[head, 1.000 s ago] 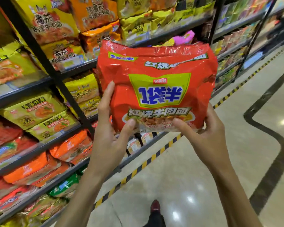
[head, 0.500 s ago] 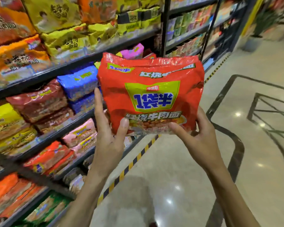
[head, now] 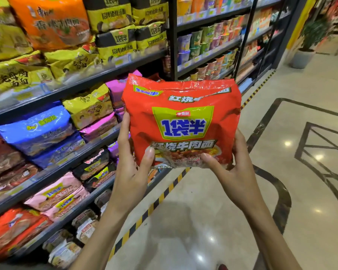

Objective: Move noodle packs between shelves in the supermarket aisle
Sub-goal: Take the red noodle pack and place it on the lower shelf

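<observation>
Noodle pack: a big red noodle pack [head: 183, 121] is held up in the air, in front of the shelves [head: 98, 75] and over the floor [head: 203, 211]. It stands upright with its front to the camera.
Writing on it: a green patch has big blue "1袋半". Under that it says "红烧牛肉面" in green. A small red tag above the blue words is too blurry to read.
Left hand: the left hand [head: 131, 172] grips the pack's lower left side. The thumb is on the front and the fingers go up the side edge.
Right hand: the right hand [head: 236, 172] grips the lower right corner. The thumb is on the front and the fingers wrap behind.
Packs on the shelves: black and yellow packs [head: 115, 43] up top also say "1袋半". Near them is an orange pack [head: 53, 22]. Lower down are blue packs [head: 37, 129], purple-pink packs [head: 105, 125] and pink packs [head: 55, 193]. Their small words are too blurry to read.
Farther along: rows of cup noodles [head: 207, 41] fill the next shelves. A potted plant [head: 306, 41] stands at the end of the aisle.
Floor: shiny tile, with a yellow and black stripe [head: 164, 193] beside the shelves.
Change: the shelves have slid past since the earlier picture. The cup noodles and plant now look closer. The two hands hold the pack the same way as before.
</observation>
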